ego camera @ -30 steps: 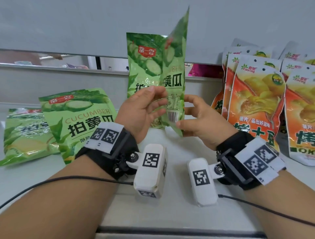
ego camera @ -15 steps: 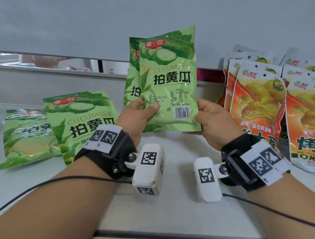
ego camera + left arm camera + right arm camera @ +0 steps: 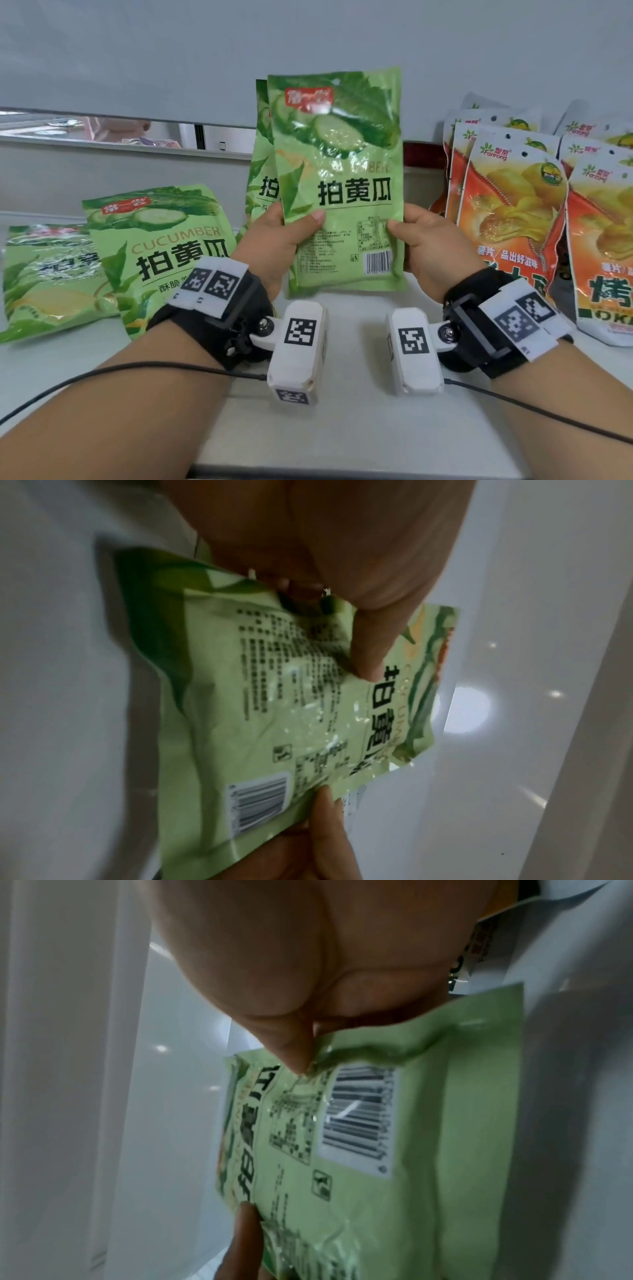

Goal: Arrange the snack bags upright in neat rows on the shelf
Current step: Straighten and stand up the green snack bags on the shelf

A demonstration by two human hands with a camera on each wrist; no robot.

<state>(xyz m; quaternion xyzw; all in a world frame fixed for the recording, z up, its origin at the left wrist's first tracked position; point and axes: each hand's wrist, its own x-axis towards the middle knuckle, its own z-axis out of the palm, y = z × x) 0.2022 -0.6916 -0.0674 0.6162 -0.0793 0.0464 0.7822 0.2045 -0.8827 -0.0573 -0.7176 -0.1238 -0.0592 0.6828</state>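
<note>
I hold a green cucumber snack bag [image 3: 337, 185] upright above the white shelf [image 3: 356, 428], front facing me. My left hand [image 3: 284, 236] pinches its left edge, thumb on the front. My right hand [image 3: 421, 240] pinches its right edge. The left wrist view shows the same bag [image 3: 274, 710] under my thumb, and the right wrist view shows the bag's [image 3: 377, 1150] barcode corner in the pinch. A second green bag [image 3: 262, 178] stands right behind it. Two more green bags [image 3: 161, 246] [image 3: 44, 274] lean at the left.
Several orange chip bags [image 3: 513, 212] stand in rows at the right, against the back wall [image 3: 308, 41]. A low window gap [image 3: 102, 132] opens at the back left. Cables run from both wrist cameras across the shelf front.
The held bag turned from edge-on to facing me, then rose a little. Both hands shifted from loosely touching it to pinching its two side edges.
</note>
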